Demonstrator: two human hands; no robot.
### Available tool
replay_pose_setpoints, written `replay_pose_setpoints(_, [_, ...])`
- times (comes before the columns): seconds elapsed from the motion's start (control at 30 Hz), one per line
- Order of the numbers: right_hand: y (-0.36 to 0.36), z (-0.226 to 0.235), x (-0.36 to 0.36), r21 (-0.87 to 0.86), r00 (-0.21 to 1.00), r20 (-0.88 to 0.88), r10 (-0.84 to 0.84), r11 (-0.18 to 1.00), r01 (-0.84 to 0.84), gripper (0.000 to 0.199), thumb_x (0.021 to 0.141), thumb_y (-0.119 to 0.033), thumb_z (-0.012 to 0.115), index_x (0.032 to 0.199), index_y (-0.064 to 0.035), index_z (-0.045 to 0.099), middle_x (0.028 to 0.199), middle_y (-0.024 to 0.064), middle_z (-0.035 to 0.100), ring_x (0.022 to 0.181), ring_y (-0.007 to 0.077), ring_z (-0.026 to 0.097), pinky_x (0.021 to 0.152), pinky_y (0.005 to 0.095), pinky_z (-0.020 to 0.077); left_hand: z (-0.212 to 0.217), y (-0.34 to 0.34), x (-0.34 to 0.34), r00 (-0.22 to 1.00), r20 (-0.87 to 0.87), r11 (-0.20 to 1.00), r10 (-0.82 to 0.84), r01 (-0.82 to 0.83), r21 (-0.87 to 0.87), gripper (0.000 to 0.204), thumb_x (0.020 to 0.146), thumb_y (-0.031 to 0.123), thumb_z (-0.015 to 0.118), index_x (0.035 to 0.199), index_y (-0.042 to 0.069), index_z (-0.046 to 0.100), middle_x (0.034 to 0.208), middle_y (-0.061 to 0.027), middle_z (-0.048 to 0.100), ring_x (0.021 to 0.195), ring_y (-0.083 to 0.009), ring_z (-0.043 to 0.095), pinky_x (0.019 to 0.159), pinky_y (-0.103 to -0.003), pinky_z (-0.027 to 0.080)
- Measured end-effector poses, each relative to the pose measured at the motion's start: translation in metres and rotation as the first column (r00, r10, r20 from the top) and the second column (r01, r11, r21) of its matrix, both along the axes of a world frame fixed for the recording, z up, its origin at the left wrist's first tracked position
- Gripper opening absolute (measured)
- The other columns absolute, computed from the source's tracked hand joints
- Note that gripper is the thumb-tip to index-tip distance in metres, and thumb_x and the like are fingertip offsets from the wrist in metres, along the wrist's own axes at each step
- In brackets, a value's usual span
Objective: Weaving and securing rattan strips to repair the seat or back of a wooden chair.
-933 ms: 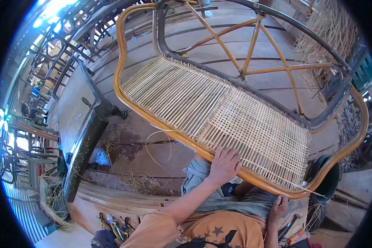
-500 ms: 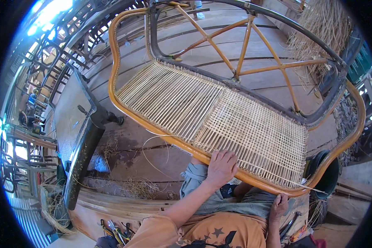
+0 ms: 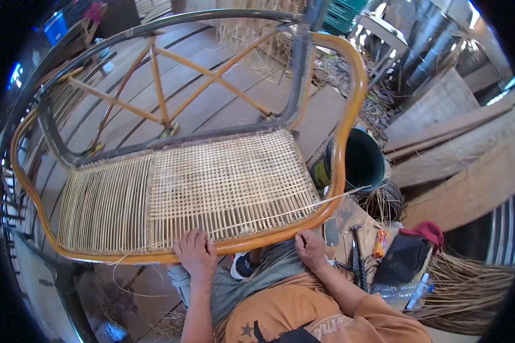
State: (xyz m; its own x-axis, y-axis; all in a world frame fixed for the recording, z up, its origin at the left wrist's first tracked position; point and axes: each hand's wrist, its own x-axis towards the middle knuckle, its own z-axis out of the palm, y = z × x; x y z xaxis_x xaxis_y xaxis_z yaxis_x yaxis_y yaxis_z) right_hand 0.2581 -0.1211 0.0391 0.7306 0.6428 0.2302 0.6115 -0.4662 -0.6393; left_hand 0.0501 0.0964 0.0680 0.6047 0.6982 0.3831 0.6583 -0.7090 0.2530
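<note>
In the head view, a large orange curved rattan chair frame (image 3: 343,143) lies across the person's knees, and its pale woven cane seat panel (image 3: 212,188) fills the middle of the frame. The left hand (image 3: 195,252) rests on the near rail of the frame, fingers bent and spread over the rail, touching the edge of the weave. The right hand (image 3: 310,247) is at the same rail, further right, fingers curled under it; I cannot tell what it grips. A thin cane strand (image 3: 337,197) runs out from the weave across the right side of the frame. A dark green round bucket (image 3: 360,163) stands just beside the frame on the right.
</note>
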Motion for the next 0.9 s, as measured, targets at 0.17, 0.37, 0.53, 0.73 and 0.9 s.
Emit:
replay_pose_setpoints(0.17, [-0.011,0.001,0.003,-0.008,1.000,-0.029,0.010,1.000,-0.011,0.010,0.081,-0.016,0.059,0.081,-0.0059,0.061,0.073,0.0151,0.060,0.067,0.0325,0.061,0.060,0.0388,0.0491,-0.004,-0.005,0.006,1.000,0.006,0.999,-0.024,0.024,-0.029,0.021,0.075,0.017,0.062,0.095,0.008,0.061,0.106,-0.0065,0.059,0.108,-0.0261,0.051,0.096,-0.047,0.032])
replay_pose_setpoints(0.37, [-0.011,0.003,0.002,-0.096,0.989,-0.130,0.071,0.992,-0.083,0.011,0.083,-0.016,0.057,0.085,-0.0050,0.060,0.079,0.0169,0.060,0.076,0.0343,0.060,0.067,0.0394,0.0485,-0.010,-0.004,-0.002,0.998,-0.062,0.999,0.010,-0.013,-0.040,0.024,0.076,0.017,0.063,0.099,0.008,0.061,0.107,-0.0067,0.059,0.109,-0.0259,0.051,0.099,-0.048,0.031])
replay_pose_setpoints(0.53, [-0.018,0.028,0.022,0.052,0.956,-0.222,0.192,0.981,-0.185,0.010,0.087,-0.010,0.058,0.092,-0.0027,0.062,0.081,0.0164,0.062,0.075,0.0326,0.062,0.068,0.0363,0.0494,0.003,-0.008,0.005,0.995,-0.100,0.992,-0.009,-0.004,-0.130,0.028,0.077,0.018,0.064,0.103,0.008,0.060,0.114,-0.0084,0.056,0.114,-0.0289,0.048,0.102,-0.051,0.028])
replay_pose_setpoints(0.73, [-0.016,0.071,0.089,-0.033,0.973,-0.232,0.007,0.999,-0.015,0.010,0.088,-0.010,0.058,0.095,-0.0030,0.061,0.085,0.0149,0.062,0.076,0.0315,0.061,0.068,0.0345,0.0487,0.033,-0.025,0.034,0.966,-0.152,0.942,-0.208,0.157,-0.295,0.034,0.080,0.019,0.062,0.112,0.005,0.058,0.121,-0.0122,0.051,0.119,-0.0350,0.043,0.102,-0.051,0.031])
replay_pose_setpoints(0.9, [0.017,0.096,0.141,-0.325,0.956,-0.006,0.294,0.904,-0.279,0.010,0.083,-0.010,0.059,0.091,-0.0044,0.061,0.081,0.0132,0.060,0.081,0.0328,0.057,0.073,0.0408,0.0462,0.040,-0.064,0.080,0.875,-0.070,0.778,-0.479,0.387,-0.495,0.038,0.079,0.022,0.066,0.112,0.004,0.057,0.119,-0.0119,0.052,0.118,-0.0318,0.046,0.100,-0.047,0.036])
